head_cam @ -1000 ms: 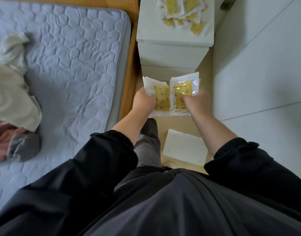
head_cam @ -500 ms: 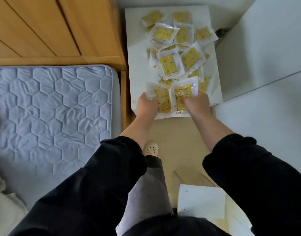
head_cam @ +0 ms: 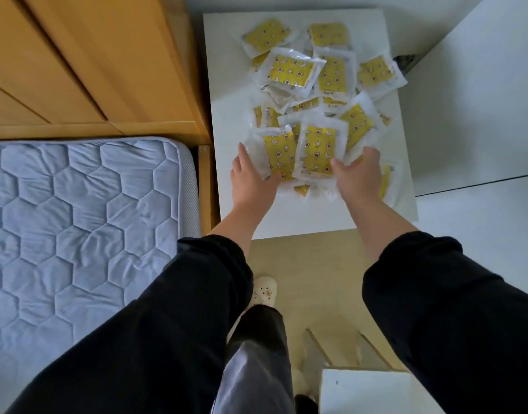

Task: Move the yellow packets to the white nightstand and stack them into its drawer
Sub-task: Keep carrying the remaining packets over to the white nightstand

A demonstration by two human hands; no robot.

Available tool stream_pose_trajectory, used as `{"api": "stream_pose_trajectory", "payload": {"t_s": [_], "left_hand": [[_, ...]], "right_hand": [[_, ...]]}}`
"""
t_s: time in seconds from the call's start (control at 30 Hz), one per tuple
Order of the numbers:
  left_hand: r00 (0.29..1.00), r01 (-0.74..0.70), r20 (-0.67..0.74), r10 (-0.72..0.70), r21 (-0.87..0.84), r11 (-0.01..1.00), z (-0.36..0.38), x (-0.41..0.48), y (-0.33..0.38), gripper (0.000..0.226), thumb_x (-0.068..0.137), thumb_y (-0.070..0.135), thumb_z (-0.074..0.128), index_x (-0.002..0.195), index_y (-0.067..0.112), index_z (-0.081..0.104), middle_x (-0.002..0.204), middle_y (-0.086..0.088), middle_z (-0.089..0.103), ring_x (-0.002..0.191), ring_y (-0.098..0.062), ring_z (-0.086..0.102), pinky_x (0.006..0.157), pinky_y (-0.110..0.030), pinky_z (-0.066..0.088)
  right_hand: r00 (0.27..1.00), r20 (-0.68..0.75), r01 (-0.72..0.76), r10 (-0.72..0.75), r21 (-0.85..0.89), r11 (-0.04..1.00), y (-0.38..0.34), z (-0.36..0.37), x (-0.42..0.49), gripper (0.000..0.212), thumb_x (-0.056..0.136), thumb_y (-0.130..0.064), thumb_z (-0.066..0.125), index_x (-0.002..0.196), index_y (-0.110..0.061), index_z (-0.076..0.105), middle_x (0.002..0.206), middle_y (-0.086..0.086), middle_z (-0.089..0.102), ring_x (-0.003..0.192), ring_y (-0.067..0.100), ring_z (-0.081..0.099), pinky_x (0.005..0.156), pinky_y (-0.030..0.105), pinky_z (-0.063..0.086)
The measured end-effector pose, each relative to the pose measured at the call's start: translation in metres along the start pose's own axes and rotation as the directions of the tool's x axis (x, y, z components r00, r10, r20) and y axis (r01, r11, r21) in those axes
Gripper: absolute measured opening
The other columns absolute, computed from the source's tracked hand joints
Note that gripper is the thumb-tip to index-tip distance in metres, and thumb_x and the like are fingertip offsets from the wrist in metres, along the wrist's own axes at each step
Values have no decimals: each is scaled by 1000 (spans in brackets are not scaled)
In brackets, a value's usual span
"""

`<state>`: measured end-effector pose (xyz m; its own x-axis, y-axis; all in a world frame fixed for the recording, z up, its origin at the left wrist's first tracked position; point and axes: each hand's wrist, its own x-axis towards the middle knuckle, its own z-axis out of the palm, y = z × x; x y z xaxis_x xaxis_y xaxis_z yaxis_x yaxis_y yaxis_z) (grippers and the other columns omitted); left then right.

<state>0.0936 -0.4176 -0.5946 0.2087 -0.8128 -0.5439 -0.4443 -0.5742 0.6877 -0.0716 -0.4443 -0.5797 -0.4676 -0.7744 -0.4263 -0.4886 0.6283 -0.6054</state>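
Note:
Seen from above, the white nightstand [head_cam: 227,85] carries a loose pile of yellow packets [head_cam: 292,71] in clear wrappers. My left hand [head_cam: 251,183] pinches one yellow packet [head_cam: 279,150] with the thumb on top, low over the near part of the pile. Beside it my right hand [head_cam: 358,177] grips a second yellow packet [head_cam: 318,150], which overlaps the first. Both packets touch or nearly touch the pile. The nightstand's drawer is out of sight from this angle.
A bed with a blue quilted mattress [head_cam: 77,219] and a wooden headboard [head_cam: 77,70] stands left of the nightstand. A white panel [head_cam: 480,100] rises on the right. On the wood floor are my slippered foot [head_cam: 264,292] and a white box [head_cam: 364,389].
I have stepped up to the nightstand. Both hands carried their packets forward from in front of it to over the near part of the pile.

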Motion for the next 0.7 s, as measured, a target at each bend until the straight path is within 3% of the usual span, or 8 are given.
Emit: {"api": "stream_pose_trajectory", "payload": {"t_s": [0.1,0.23,0.5,0.7], "left_hand": [[994,-111,-6,112,99,989,7,-3,-9,88,92,15,58,153,18,-5,161,-5,-3,147,-28,4,116,-38,17],[987,-162,18,161,151,975,11,-9,-17,87,92,16,59,154,23,-3,160,-5,-14,148,-28,-2,114,-35,24],[987,-151,12,163,449,881,17,-15,-23,86,93,27,59,154,26,-2,159,-10,-20,147,-28,-14,120,-42,7],[985,-151,17,170,556,817,20,-19,-28,79,95,32,54,154,27,2,158,-10,-22,146,-29,-18,118,-47,2]], "right_hand": [[982,8,187,-188,-143,972,10,6,-6,67,89,-28,65,145,-11,31,140,10,40,130,25,40,107,37,36],[955,30,294,-294,-205,934,16,12,-15,64,90,-27,63,144,-11,33,140,11,38,130,26,37,105,34,34],[919,138,395,-370,-316,862,27,17,-22,68,88,-26,65,145,-13,31,151,15,26,140,32,22,113,43,27],[911,172,413,-376,-356,838,33,17,-27,67,89,-27,64,146,-13,31,154,16,21,142,33,17,113,42,24]]}}
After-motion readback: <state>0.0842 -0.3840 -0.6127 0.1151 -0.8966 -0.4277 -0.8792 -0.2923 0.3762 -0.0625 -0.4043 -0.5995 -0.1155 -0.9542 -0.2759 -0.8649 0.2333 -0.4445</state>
